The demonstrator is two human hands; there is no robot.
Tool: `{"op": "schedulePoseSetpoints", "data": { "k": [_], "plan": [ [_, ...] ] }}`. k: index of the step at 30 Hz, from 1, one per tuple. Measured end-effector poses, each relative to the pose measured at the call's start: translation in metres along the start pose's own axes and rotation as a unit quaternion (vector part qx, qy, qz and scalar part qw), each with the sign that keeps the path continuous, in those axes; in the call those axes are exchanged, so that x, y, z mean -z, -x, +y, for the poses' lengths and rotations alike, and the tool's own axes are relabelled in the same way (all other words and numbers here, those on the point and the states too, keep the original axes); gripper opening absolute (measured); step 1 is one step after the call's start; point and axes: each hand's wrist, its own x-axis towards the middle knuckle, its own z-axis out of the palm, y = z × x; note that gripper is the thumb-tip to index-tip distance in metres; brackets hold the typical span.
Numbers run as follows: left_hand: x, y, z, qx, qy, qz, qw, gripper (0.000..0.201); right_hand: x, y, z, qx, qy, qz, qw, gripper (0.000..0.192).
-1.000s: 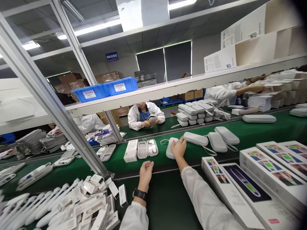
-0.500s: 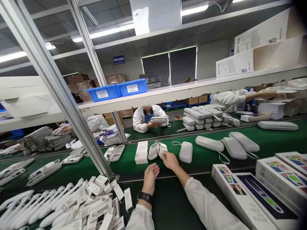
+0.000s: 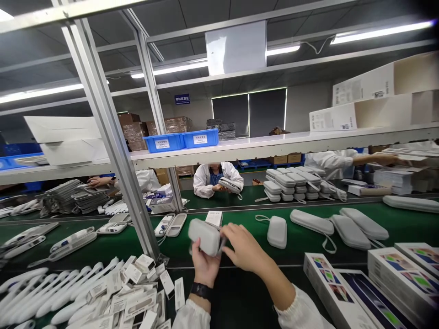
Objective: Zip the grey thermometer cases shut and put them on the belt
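Above the near edge of the green belt, a small light-grey zip case (image 3: 203, 235) is tilted up, its edges slightly blurred. My left hand (image 3: 206, 267) is closed around it from below, thumb on the front face. At the case's right edge, the bent fingers of my right hand (image 3: 242, 246) pinch its side; their tips are blurred. Just behind stands a small white box (image 3: 214, 218), partly hidden. To the right, another grey case (image 3: 276, 232) with a wrist strap lies on the belt.
Grey cases (image 3: 312, 222) lie along the green belt (image 3: 240, 249). Open cases with white devices (image 3: 164, 225) rest to the left. Small white boxes (image 3: 137, 301) pile up at near left, printed cartons (image 3: 363, 292) at near right. A metal post (image 3: 120, 169) stands left; a co-worker (image 3: 217, 179) sits opposite.
The case, half open on the belt before, has been lifted toward me and appears closed. My left hand, empty earlier, now grips it; my right hand has stayed at its side. The view tilted up.
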Motion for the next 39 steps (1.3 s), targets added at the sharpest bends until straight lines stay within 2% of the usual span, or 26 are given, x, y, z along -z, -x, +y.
{"op": "schedulePoseSetpoints", "data": {
  "k": [2, 3, 5, 6, 8, 10, 12, 15, 20, 22, 24, 26, 28, 30, 31, 33, 36, 39],
  "plan": [
    [-0.002, -0.001, 0.017, -0.084, 0.007, 0.030, 0.996, 0.048, -0.009, -0.005, 0.000, -0.043, -0.052, 0.103, 0.992, 0.017],
    [-0.003, -0.001, 0.027, -0.117, 0.004, 0.040, 0.992, 0.049, -0.016, -0.008, 0.000, -0.070, -0.098, 0.129, 0.984, 0.015],
    [-0.009, 0.002, 0.043, -0.160, -0.010, 0.053, 0.986, 0.049, -0.034, -0.013, 0.000, -0.111, -0.215, 0.108, 0.964, 0.006],
    [-0.013, 0.005, 0.050, -0.173, -0.016, 0.053, 0.983, 0.047, -0.043, -0.016, -0.001, -0.119, -0.282, 0.073, 0.949, 0.009],
    [-0.026, 0.014, 0.057, -0.188, -0.031, 0.027, 0.981, 0.042, -0.060, -0.020, -0.005, -0.113, -0.417, 0.008, 0.902, 0.019],
    [-0.040, 0.024, 0.060, -0.210, -0.063, -0.010, 0.976, 0.043, -0.072, -0.022, -0.012, -0.097, -0.528, 0.000, 0.844, 0.030],
    [-0.052, 0.035, 0.059, -0.247, -0.109, -0.036, 0.962, 0.049, -0.077, -0.022, -0.019, -0.077, -0.594, 0.026, 0.800, 0.038],
    [-0.058, 0.047, 0.057, -0.274, -0.165, -0.047, 0.946, 0.057, -0.075, -0.021, -0.028, -0.047, -0.637, 0.044, 0.768, 0.041],
    [-0.060, 0.055, 0.056, -0.233, -0.172, -0.071, 0.955, 0.058, -0.072, -0.019, -0.028, -0.028, -0.672, 0.037, 0.739, 0.047],
    [-0.063, 0.055, 0.056, -0.236, -0.157, -0.070, 0.957, 0.059, -0.073, -0.020, -0.024, -0.032, -0.686, 0.016, 0.727, 0.044],
    [-0.066, 0.054, 0.056, -0.258, -0.143, -0.058, 0.954, 0.059, -0.070, -0.020, -0.020, -0.039, -0.718, -0.010, 0.695, 0.040],
    [-0.065, 0.052, 0.057, -0.278, -0.149, -0.044, 0.948, 0.058, -0.061, -0.020, -0.014, -0.049, -0.764, -0.021, 0.643, 0.034],
    [-0.060, 0.052, 0.060, -0.286, -0.193, -0.034, 0.938, 0.062, -0.046, -0.020, -0.007, -0.070, -0.800, -0.026, 0.596, 0.030],
    [-0.052, 0.052, 0.067, -0.280, -0.274, -0.041, 0.919, 0.068, -0.028, -0.019, 0.004, -0.109, -0.809, -0.037, 0.577, 0.030],
    [-0.049, 0.053, 0.071, -0.269, -0.327, -0.052, 0.904, 0.069, -0.020, -0.018, 0.009, -0.132, -0.801, -0.039, 0.583, 0.030],
    [-0.044, 0.054, 0.078, -0.228, -0.434, -0.075, 0.868, 0.064, -0.006, -0.016, 0.018, -0.175, -0.759, -0.029, 0.627, 0.029],
    [-0.047, 0.055, 0.083, -0.156, -0.532, -0.086, 0.828, 0.046, 0.005, -0.012, 0.022, -0.191, -0.650, -0.011, 0.735, 0.029],
    [-0.055, 0.054, 0.076, -0.126, -0.581, -0.123, 0.794, 0.046, 0.011, -0.007, 0.014, -0.163, -0.522, 0.024, 0.837, 0.030]
  ]
}}
